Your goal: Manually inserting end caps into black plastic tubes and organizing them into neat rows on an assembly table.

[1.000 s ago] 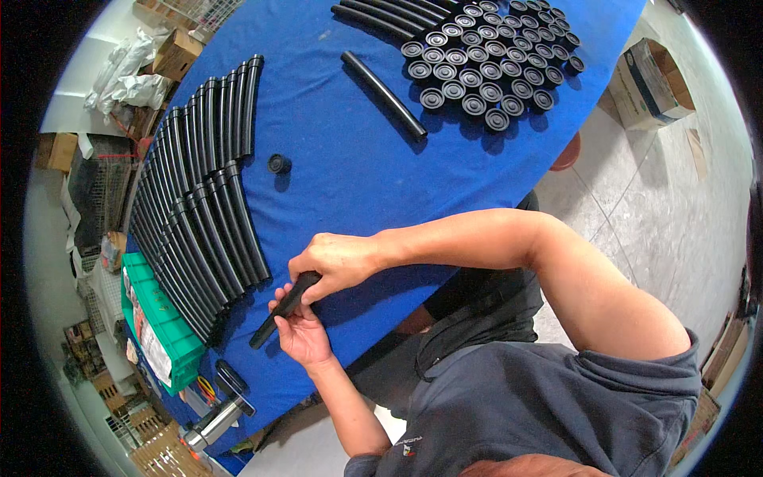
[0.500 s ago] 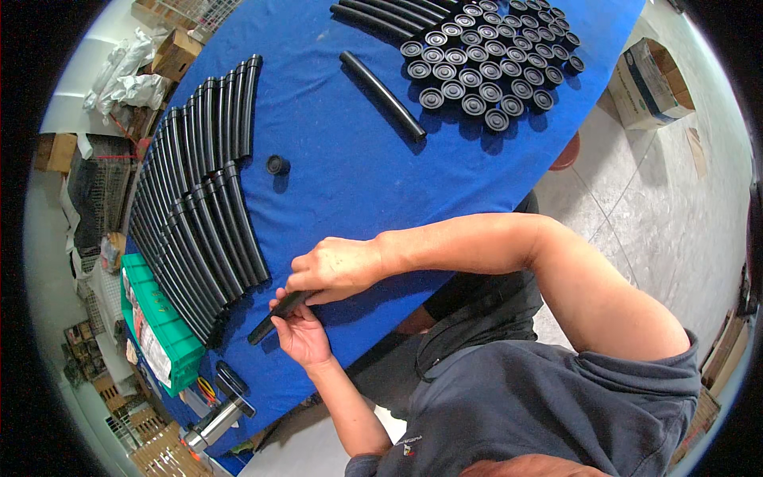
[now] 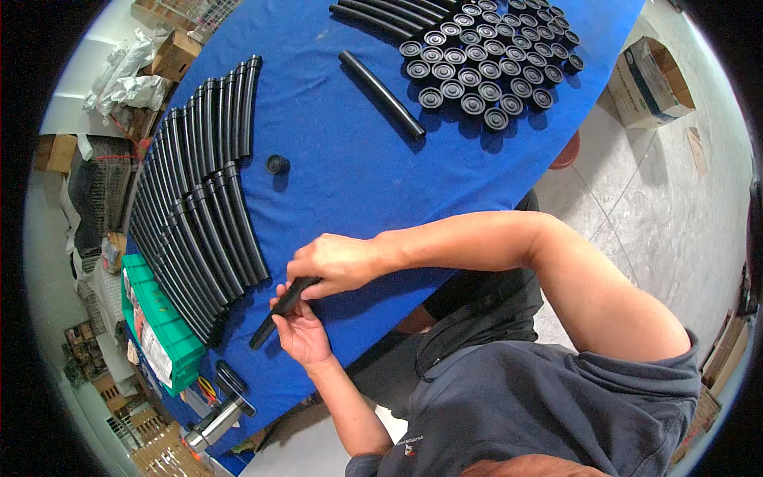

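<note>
A short black tube (image 3: 268,327) slants over the near edge of the table. Toward its lower end, my left hand (image 3: 304,337) holds it between thumb and fingers, palm turned up. My right hand (image 3: 338,264) is closed over the upper end from above, and its fingers partly hide that end. Beyond my hands lie rows of long black tubes (image 3: 218,230), several with a collar at one end. A single round black cap (image 3: 276,164) sits apart from them. Another loose black tube (image 3: 381,95) lies farther back.
Many round black caps (image 3: 472,103) cluster at the far right of the blue cloth (image 3: 334,183), beside more tubes (image 3: 385,17). On the left stand a green crate (image 3: 163,318) and a silver-and-black tool (image 3: 218,421). A cardboard box (image 3: 652,83) is on the floor.
My right hand has risen slightly along the tube, and more of the tube's upper part shows between my hands. The things on the table have stayed put.
</note>
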The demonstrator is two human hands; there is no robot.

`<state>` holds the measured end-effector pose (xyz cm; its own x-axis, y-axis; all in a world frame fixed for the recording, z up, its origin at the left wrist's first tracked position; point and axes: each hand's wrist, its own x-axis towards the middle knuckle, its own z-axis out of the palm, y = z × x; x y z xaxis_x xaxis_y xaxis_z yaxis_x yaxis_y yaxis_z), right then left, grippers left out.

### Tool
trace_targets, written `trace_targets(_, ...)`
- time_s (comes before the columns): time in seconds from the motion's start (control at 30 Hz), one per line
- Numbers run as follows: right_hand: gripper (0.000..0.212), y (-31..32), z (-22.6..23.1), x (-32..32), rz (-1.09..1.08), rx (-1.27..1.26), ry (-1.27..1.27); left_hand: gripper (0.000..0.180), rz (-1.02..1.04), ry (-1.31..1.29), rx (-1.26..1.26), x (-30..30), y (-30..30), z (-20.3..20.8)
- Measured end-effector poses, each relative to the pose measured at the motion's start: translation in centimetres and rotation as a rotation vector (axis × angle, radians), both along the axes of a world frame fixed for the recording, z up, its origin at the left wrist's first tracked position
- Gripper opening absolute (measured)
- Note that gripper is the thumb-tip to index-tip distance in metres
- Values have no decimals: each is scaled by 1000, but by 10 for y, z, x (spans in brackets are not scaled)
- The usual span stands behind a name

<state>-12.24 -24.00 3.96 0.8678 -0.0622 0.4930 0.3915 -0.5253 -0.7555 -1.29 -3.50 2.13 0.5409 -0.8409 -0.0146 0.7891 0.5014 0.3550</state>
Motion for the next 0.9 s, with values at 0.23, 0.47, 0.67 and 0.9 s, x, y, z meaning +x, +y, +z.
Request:
trace_targets(0.23, 36, -3, -5, 6, 60, 94, 21, 33, -16, 11, -12, -2, -2, 2)
trace_targets(0.47, 38, 3, 2, -2, 9, -93, -44, 33, -6, 60, -30, 2, 2, -2)
trace_targets(0.67, 33, 2, -1, 1, 27, -15, -64, 34, 30, 6, 16, 1, 0, -2)
trace_targets(0.9, 32, -5, 6, 2, 90, 148, 144, 34, -29, 20, -32, -2, -2, 3)
